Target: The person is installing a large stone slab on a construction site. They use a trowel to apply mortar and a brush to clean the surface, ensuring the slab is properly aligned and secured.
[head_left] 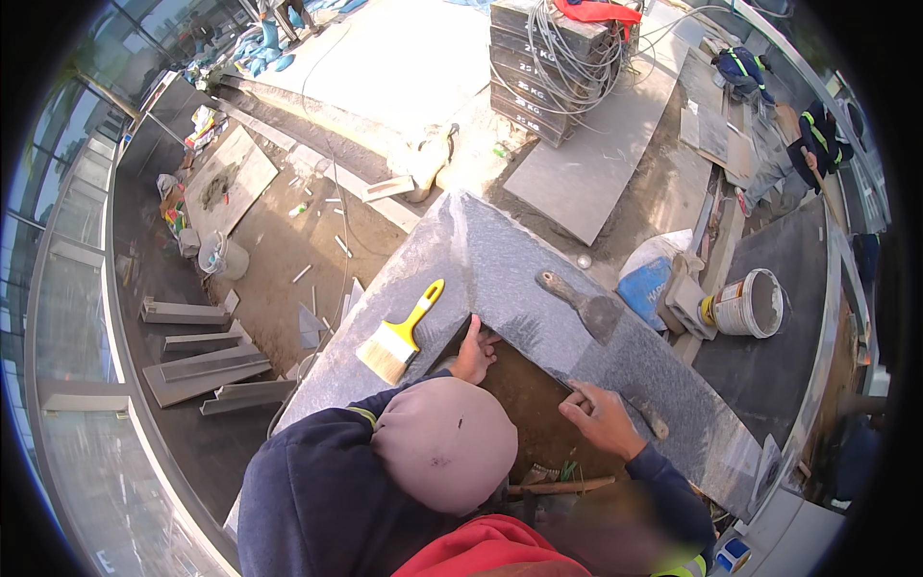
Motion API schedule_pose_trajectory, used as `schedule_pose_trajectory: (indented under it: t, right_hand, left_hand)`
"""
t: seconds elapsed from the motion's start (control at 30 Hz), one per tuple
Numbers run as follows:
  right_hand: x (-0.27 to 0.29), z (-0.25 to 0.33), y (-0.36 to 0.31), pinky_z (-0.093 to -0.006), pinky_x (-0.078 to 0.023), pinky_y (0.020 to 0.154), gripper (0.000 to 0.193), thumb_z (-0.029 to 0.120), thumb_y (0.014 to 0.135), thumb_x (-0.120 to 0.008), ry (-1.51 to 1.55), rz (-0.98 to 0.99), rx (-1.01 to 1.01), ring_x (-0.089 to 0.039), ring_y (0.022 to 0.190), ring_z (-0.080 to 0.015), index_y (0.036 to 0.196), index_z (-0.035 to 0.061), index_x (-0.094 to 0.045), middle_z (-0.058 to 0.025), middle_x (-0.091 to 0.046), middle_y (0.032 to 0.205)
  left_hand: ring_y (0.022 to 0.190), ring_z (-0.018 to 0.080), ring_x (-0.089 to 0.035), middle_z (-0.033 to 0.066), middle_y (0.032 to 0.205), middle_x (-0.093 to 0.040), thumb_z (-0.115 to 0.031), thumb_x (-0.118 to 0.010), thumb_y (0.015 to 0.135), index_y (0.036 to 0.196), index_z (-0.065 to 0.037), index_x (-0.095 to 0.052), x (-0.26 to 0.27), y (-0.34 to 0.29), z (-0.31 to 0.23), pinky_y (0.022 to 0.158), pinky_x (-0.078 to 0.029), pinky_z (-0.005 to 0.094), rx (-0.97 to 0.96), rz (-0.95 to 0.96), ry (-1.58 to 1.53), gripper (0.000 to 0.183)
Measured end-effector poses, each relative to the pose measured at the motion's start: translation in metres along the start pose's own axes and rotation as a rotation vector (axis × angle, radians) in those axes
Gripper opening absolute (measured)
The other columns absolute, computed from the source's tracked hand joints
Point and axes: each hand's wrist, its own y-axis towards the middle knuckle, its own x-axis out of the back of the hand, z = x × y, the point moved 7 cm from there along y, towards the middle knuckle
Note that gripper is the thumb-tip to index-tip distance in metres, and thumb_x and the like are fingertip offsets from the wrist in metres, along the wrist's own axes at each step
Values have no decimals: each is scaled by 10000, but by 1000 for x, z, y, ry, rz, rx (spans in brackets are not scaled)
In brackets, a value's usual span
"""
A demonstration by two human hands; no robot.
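Resting at grey stone slabs (514, 264), both bare hands (606, 421)

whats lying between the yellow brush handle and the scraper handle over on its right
In the head view, only grey stone, crossed by a corner joint, lies between the brush handle and the scraper handle.

Cables (588, 60) drape stacked dark blocks (524, 79) — far off lies a blue heap (260, 50), perhaps sacks.

left hand (474, 356) touches gray slabs (514, 279) (yellow-handled brush (403, 332) atop), right hand (606, 421) close by.
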Motion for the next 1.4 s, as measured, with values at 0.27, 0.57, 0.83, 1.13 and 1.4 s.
schedule_pose_trajectory:
  t: [0.27,0.57,0.83,1.13,1.4]
  right_hand:
    - [0,2,0,-296,-501,624,479,188,903,-718,11,15,-18,-593,604,-126,1267,-95,-593,-91,-698,819]
    - [-1,0,0,-289,-506,634,489,189,892,-724,2,10,-15,-604,625,-128,1268,-95,-593,-106,-709,846]
    - [-1,0,1,-296,-511,634,483,191,902,-716,-1,11,-32,-609,622,-131,1272,-94,-590,-102,-705,836]
    - [-1,-1,2,-301,-511,634,482,196,913,-710,-8,28,-38,-614,623,-135,1277,-93,-583,-97,-701,830]
    - [-4,-1,4,-306,-513,636,488,216,917,-705,-13,38,-19,-622,626,-141,1274,-94,-584,-97,-702,828]
  left_hand:
    - [1109,235,-435,163,1482,-438,-890,-367,825,1518,29,-328,7,2,-1,1074,-266,450,-31,-21,17,1152]
    - [777,139,-336,89,1337,-541,-870,-365,847,1457,39,-417,11,5,4,798,-327,319,-17,-30,-12,1095]
    - [872,169,-349,121,1411,-479,-887,-368,828,1490,36,-368,2,-3,-2,888,-315,352,-30,-4,2,1136]
    - [929,187,-352,124,1435,-461,-896,-362,823,1506,22,-349,-2,-6,-4,955,-296,370,-30,-20,9,1144]
    - [847,160,-325,103,1365,-503,-885,-363,834,1489,27,-376,10,1,1,878,-302,343,-25,-24,-12,1123]
